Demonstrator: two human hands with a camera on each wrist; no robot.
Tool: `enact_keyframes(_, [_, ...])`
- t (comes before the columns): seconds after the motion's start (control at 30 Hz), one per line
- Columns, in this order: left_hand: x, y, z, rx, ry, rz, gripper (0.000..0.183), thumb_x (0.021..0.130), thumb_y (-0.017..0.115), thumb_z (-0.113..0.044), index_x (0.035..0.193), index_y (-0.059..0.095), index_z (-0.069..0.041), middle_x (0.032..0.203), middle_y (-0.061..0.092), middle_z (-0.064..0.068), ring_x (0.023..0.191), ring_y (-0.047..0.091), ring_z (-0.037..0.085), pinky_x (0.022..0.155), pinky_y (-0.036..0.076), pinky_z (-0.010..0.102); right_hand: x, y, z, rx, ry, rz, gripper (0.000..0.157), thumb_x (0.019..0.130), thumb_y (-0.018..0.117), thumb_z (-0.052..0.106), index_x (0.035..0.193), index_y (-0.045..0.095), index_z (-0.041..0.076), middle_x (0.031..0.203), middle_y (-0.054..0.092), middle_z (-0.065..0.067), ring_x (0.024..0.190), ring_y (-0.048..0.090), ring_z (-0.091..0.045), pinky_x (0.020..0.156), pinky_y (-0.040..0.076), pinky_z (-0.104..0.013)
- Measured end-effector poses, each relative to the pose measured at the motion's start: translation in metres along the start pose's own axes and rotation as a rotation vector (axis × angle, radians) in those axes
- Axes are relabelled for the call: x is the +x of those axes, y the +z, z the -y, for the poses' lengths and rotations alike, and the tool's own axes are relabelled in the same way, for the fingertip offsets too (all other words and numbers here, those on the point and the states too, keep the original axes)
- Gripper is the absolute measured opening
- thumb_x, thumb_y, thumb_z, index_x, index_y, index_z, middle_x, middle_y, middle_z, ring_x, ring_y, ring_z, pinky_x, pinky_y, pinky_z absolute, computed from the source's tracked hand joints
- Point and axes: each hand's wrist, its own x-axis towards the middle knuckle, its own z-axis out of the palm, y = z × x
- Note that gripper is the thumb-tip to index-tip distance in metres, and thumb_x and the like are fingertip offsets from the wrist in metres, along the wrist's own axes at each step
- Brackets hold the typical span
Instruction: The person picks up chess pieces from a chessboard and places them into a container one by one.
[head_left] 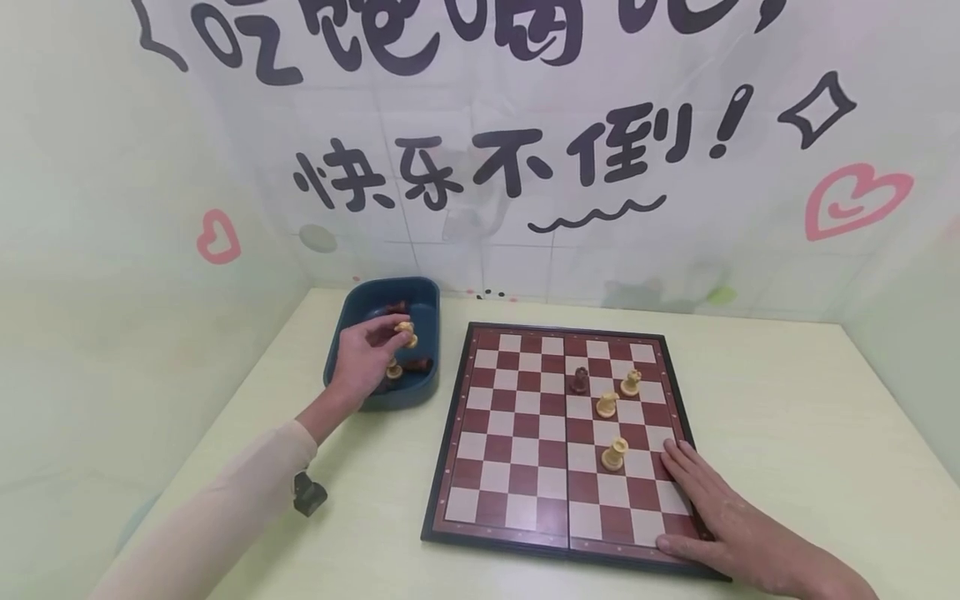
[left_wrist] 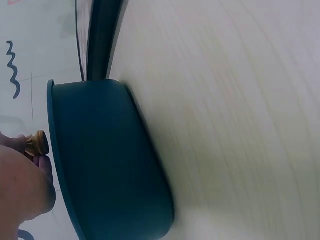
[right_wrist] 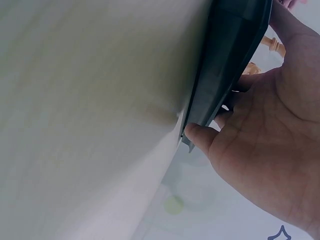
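My left hand (head_left: 363, 354) pinches a pale chess piece (head_left: 407, 334) between thumb and fingertips, over the blue bin (head_left: 438, 354). The left wrist view shows the base of that chess piece (left_wrist: 39, 143) beside the bin's rim (left_wrist: 54, 130). Dark and pale pieces lie inside the bin, partly hidden by the hand. My right hand (head_left: 723, 517) rests on the right edge of the chessboard (head_left: 517, 433), fingers extended. On the board's right half stand a pale knight (head_left: 607, 405), a pale rook (head_left: 614, 454), another pale piece (head_left: 631, 382) and a dark piece (head_left: 579, 380).
Board and bin share a pale wooden table (head_left: 795, 417), the bin at the back left. A printed sheet (head_left: 480, 108) with black characters covers the wall behind. A black wrist strap part (head_left: 308, 493) hangs beneath the left sleeve (head_left: 225, 508).
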Motion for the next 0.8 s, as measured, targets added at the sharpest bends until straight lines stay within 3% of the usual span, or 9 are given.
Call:
enact_keyframes(0.17, [0.0, 0.004, 0.0, -0.026, 0.024, 0.004, 0.027, 0.097, 0.07, -0.005, 0.122, 0.07, 0.003, 0.119, 0.07, 0.018, 0.107, 0.068, 0.026, 0.083, 0.055, 0.019, 0.0, -0.002, 0.001, 0.01, 0.018, 0.014, 0.103, 0.089, 0.06, 0.071, 0.165, 0.014, 0.018, 0.169, 0.012, -0.004, 0.151, 0.008, -0.015, 0.108, 0.041, -0.055])
enact_keyframes(0.37, [-0.001, 0.005, 0.002, -0.134, 0.046, -0.034, 0.036, 0.1, 0.064, 0.0, 0.134, 0.058, 0.009, 0.132, 0.06, 0.026, 0.123, 0.058, 0.034, 0.097, 0.048, 0.02, 0.0, -0.003, 0.002, 0.022, 0.028, 0.028, 0.103, 0.089, 0.06, 0.071, 0.165, 0.013, 0.018, 0.169, 0.011, -0.005, 0.151, 0.01, -0.021, 0.108, 0.039, -0.057])
enact_keyframes(0.63, [-0.005, 0.007, 0.001, -0.103, 0.099, -0.031, 0.034, 0.101, 0.063, -0.009, 0.132, 0.062, 0.003, 0.123, 0.065, 0.025, 0.107, 0.061, 0.018, 0.088, 0.047, 0.024, -0.001, -0.003, 0.001, -0.005, 0.017, 0.001, 0.103, 0.089, 0.06, 0.071, 0.164, 0.015, 0.017, 0.168, 0.014, -0.004, 0.15, 0.005, -0.009, 0.107, 0.042, -0.055])
enact_keyframes(0.8, [-0.01, 0.012, -0.002, -0.13, 0.114, -0.002, 0.032, 0.101, 0.065, -0.01, 0.131, 0.063, 0.001, 0.123, 0.065, 0.026, 0.108, 0.062, 0.016, 0.092, 0.047, 0.024, -0.001, -0.002, 0.001, 0.006, 0.01, 0.002, 0.102, 0.09, 0.06, 0.07, 0.165, 0.015, 0.018, 0.169, 0.014, -0.004, 0.147, -0.003, 0.005, 0.107, 0.042, -0.053])
